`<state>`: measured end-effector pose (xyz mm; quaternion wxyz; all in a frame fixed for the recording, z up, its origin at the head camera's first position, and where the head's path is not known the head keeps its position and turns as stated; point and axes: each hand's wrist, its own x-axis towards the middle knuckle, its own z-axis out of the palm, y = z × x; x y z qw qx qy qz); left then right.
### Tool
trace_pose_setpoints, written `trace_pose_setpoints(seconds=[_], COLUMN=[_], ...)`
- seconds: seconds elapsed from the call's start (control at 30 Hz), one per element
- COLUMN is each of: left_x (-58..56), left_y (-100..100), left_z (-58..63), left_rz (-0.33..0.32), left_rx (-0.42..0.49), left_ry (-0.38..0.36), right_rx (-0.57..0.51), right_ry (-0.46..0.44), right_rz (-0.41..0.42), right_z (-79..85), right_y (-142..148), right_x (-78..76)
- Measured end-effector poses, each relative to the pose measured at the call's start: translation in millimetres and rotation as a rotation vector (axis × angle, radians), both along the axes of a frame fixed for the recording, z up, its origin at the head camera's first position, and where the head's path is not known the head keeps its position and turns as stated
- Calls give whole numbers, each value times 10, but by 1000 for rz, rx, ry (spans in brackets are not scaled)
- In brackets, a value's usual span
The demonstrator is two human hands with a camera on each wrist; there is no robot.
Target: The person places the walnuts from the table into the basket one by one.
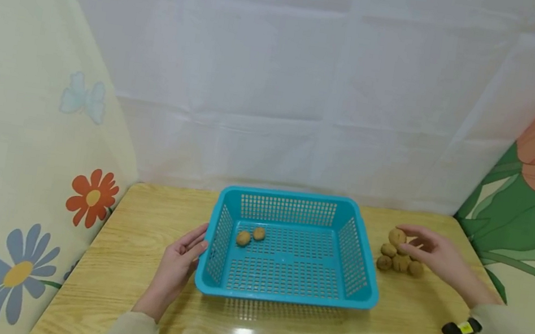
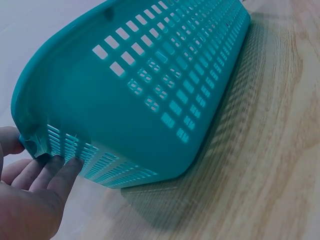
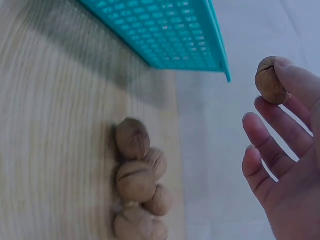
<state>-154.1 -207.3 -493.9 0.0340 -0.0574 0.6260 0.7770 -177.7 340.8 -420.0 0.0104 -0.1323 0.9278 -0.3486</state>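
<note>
The right hand (image 1: pixel 439 258) pinched one walnut (image 1: pixel 397 237), held above the pile (image 1: pixel 400 263). The basket (image 1: pixel 285 298) lay to its left, long axis running left to right; the left hand (image 1: pixel 180 254) gripped its left rim.

The left hand (image 2: pixel 30 205) grips the teal perforated plastic basket (image 2: pixel 80 95) at its left end, thumb (image 2: pixel 10 141) at the rim (image 2: pixel 18 90), fingertips (image 2: pixel 75 164) against the slotted wall (image 2: pixel 107 167); wood-grained worktop (image 2: pixel 265 140) spreads below.

Sheet-backed booth (image 1: pixel 280 77), flowered side panels (image 1: pixel 30 139)
</note>
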Motion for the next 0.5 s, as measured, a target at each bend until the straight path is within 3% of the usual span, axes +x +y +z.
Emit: trace_pose_setpoints(seconds=[0.5], left_x=[1], left_y=[-5], left_z=[-14], left_rz=[5], left_rx=[-3], left_ry=[5], right_rx=[12], right_ry=[-30], right_rz=[130], right_z=[152], right_y=[-783], right_x=[-399])
